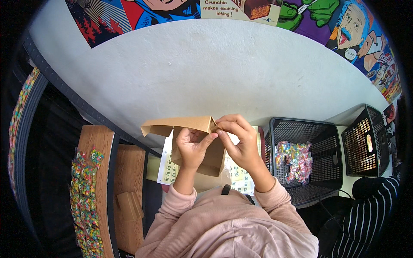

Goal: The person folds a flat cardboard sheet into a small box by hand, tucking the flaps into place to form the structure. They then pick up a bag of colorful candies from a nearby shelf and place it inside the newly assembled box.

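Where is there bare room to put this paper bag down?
Not much shows free. The table edge left of the sticker sheet is bare, bordered by the wooden shelf. The sheets cover the middle under the brown paper bag; the black basket with candy packets crowds the right.

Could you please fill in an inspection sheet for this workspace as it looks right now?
Surface: a pale table under the hands, mostly covered by sheets.
Job's things: a brown paper bag, held up off the table, its top flap folded open.
Hands: left hand grips the bag's front; right hand pinches its top corner with the fingers.
Clutter: sticker sheets beneath the bag; flat brown bags on a wooden shelf; colourful sweets along it.
Cables: a black cable beside the basket.
Surroundings: black mesh basket holding wrapped sweets; second basket; a striped sleeve; white wall with posters.
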`<state>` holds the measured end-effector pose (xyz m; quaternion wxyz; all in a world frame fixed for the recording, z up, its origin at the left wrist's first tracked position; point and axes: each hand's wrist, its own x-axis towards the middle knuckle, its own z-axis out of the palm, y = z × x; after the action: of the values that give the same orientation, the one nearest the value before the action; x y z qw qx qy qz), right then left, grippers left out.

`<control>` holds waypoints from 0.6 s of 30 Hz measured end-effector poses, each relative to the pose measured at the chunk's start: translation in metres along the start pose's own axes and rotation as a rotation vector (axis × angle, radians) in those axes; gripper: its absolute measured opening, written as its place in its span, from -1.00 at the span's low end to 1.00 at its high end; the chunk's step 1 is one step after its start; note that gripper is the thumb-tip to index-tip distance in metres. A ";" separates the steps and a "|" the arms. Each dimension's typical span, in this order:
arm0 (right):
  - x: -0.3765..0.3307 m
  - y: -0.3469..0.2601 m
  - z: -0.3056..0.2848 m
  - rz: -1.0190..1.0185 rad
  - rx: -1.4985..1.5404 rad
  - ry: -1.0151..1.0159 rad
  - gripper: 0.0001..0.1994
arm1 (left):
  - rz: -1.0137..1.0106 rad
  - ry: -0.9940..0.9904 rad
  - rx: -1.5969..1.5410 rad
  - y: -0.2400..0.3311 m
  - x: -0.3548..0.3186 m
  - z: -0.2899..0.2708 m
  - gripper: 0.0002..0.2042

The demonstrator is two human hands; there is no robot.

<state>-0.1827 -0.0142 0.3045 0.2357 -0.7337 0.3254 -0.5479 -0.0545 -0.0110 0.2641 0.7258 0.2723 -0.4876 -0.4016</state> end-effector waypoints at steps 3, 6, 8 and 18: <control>0.001 0.000 0.000 -0.024 -0.032 0.008 -0.89 | -0.032 0.020 -0.002 0.000 -0.003 0.001 -0.76; 0.003 -0.002 -0.001 -0.027 -0.063 0.014 -0.90 | -0.068 0.015 0.005 -0.001 -0.007 -0.001 -0.79; 0.003 -0.003 -0.002 -0.036 -0.103 0.012 -0.90 | -0.077 -0.014 -0.004 0.000 -0.008 -0.001 -0.81; 0.002 -0.003 -0.004 0.000 -0.113 -0.032 -0.90 | -0.151 -0.136 -0.033 0.001 -0.005 -0.009 -0.85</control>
<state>-0.1851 -0.0133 0.3087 0.1988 -0.7546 0.3521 -0.5169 -0.0466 -0.0063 0.2587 0.6631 0.2687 -0.5072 -0.4805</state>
